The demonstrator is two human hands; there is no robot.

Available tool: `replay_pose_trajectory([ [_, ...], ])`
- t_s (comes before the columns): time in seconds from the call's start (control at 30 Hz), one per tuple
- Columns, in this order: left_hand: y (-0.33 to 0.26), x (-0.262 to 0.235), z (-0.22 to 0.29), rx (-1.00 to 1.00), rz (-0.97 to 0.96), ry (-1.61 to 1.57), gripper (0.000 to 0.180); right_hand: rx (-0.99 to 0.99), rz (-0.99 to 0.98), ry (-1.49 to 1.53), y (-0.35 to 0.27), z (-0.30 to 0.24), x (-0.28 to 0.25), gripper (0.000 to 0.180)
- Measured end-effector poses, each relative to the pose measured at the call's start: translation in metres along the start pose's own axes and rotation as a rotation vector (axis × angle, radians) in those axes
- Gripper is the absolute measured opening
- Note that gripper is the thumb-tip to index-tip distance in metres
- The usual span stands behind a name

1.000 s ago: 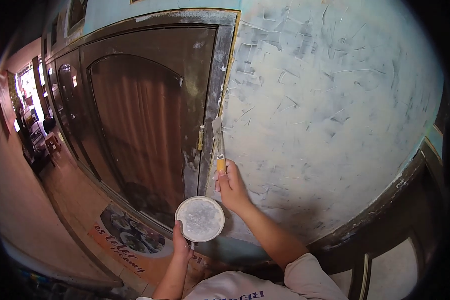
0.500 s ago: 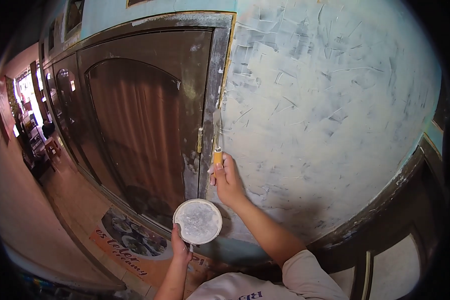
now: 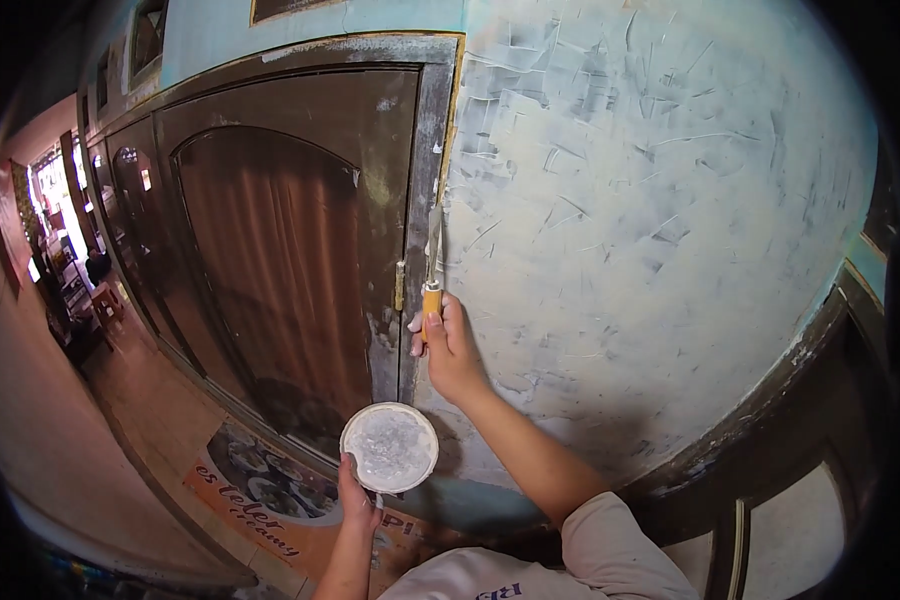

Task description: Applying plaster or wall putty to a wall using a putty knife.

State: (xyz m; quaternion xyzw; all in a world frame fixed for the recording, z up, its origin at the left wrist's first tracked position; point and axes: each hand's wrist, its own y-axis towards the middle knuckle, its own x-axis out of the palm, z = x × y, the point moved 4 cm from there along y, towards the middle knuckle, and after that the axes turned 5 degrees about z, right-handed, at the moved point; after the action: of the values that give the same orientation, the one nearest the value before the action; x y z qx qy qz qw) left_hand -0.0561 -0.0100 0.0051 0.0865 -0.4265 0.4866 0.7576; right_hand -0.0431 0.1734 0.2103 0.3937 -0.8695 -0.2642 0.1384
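My right hand is closed round the yellow handle of a putty knife, its narrow metal blade pointing up along the edge where the wall meets the door frame. Whether the blade touches the wall or frame I cannot tell. Lower down, my left hand holds a round, shallow whitish lid by its lower left rim, its grey-white smeared face towards me. White residue marks fingers of both hands. Uneven pale filler with grey scrape marks covers the wall to the right.
A dark wooden door frame surrounds a brown door with a reddish-brown curtain behind its panel. An orange printed banner lies on the floor below. Another dark frame bounds the wall at lower right. A stool stands down the passage.
My right hand and the putty knife have shifted slightly up and left, with the blade turned more edge-on. The lid sits a little lower and further left, partly because the view moved.
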Motion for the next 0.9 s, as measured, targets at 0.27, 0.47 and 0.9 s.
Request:
replay_pose_trajectory([
  [0.27,-0.001,0.001,0.002,0.015,-0.027,-0.028,0.054,-0.019,0.011,-0.041,0.008,-0.010,-0.002,0.026],
  [0.47,-0.001,0.004,0.002,-0.002,-0.024,-0.032,0.055,-0.015,-0.004,-0.029,0.009,-0.025,-0.004,0.025],
  [0.9,0.010,0.019,0.006,0.033,-0.053,-0.013,0.052,0.066,-0.059,-0.033,-0.020,-0.001,-0.009,0.029],
])
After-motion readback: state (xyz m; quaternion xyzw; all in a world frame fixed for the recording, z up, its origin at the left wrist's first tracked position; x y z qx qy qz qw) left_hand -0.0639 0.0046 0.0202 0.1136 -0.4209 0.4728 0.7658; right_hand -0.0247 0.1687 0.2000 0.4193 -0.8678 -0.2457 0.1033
